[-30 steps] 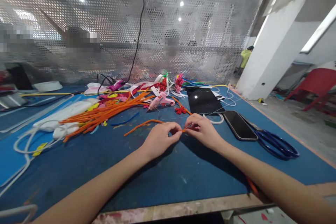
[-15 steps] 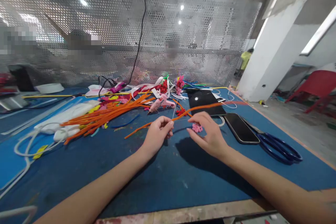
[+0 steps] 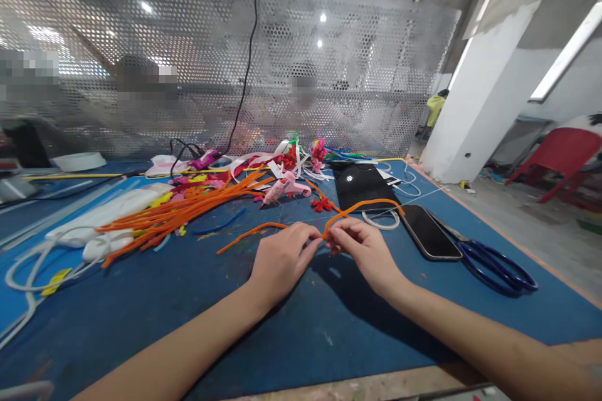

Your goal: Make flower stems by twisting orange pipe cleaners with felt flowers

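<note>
And here we are, left hand (image 3: 283, 258) pinched up tight, right hand (image 3: 369, 252) pinched just beside it, both on an orange stem (image 3: 364, 204) that arcs out beyond the right hand. Right of that hand, a phone (image 3: 430, 233) and scissors (image 3: 499, 268); beyond the left, an orange bundle (image 3: 188, 205)!

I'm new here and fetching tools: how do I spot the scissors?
On the blue table, find the right hand, then the phone to its right. The scissors lie just right of that phone. Their large, dark blue looped handles set them apart.
</note>
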Available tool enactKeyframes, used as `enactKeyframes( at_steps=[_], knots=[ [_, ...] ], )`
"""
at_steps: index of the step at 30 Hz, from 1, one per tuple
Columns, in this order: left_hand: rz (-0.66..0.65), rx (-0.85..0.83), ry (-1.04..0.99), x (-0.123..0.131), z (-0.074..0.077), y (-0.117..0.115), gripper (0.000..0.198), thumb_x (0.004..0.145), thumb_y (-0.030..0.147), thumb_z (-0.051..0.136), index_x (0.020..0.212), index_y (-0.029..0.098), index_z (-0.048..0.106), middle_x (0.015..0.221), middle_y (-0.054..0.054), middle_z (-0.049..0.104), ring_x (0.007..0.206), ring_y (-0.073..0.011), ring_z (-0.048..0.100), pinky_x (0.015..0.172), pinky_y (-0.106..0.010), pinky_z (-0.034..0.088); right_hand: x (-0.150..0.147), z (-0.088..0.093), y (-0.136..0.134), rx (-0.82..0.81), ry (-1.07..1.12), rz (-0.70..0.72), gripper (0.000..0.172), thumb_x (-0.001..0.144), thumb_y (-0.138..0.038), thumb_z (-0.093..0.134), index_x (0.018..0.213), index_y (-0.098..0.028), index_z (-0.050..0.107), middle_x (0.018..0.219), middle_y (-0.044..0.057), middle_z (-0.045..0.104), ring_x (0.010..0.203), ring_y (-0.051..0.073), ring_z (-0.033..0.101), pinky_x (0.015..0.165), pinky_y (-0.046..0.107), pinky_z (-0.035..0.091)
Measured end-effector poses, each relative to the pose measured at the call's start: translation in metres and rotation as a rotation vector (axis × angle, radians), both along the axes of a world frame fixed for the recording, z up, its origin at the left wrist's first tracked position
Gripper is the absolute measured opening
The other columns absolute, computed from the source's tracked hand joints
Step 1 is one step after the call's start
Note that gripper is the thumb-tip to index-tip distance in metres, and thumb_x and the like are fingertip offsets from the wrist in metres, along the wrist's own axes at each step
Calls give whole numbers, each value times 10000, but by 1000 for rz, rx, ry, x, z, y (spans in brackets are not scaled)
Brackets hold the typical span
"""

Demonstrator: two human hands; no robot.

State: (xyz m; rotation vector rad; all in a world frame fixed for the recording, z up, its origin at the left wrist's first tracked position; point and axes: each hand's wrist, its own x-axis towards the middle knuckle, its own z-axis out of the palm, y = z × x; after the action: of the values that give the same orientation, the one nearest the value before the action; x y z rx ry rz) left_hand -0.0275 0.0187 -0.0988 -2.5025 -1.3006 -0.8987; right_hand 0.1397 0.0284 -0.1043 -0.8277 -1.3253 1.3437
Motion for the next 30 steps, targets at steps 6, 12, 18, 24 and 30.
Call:
enactKeyframes(
  at_steps=[6,12,18,24,30],
  knots=[
    [-8,150,128,2,0,0,209,918,270,387,894,165,566,809,-19,647,700,-144,607,593,-245,396,-1,-2,-2,-125,130,-98,278,632,-306,739,771,-170,540,686,-9,638,644,120,604,562,215,480],
    [-11,337,241,1,0,1,162,897,219,415,881,153,562,773,-30,638,679,-159,592,569,-260,370,0,1,-4,-296,188,-60,345,596,-319,765,780,-170,515,676,0,648,645,135,628,555,222,482],
    [40,92,131,4,-1,-2,189,916,272,382,888,185,547,794,-9,622,675,-150,586,570,-253,366,0,4,-5,-237,255,-49,324,585,-292,774,733,-170,512,705,3,650,689,126,612,643,247,479],
    [75,-299,-74,12,-1,-10,143,907,289,403,888,223,528,851,28,620,755,-138,588,627,-244,383,-5,-5,0,-249,375,68,240,647,-255,720,780,-183,533,675,-40,569,621,78,522,568,189,405],
    [35,-386,-36,19,-2,-14,149,904,274,389,894,221,527,898,11,620,791,-144,590,651,-246,399,-10,-9,0,-319,429,118,230,696,-358,673,759,-178,544,580,-59,474,533,61,442,506,171,362]
  ],
)
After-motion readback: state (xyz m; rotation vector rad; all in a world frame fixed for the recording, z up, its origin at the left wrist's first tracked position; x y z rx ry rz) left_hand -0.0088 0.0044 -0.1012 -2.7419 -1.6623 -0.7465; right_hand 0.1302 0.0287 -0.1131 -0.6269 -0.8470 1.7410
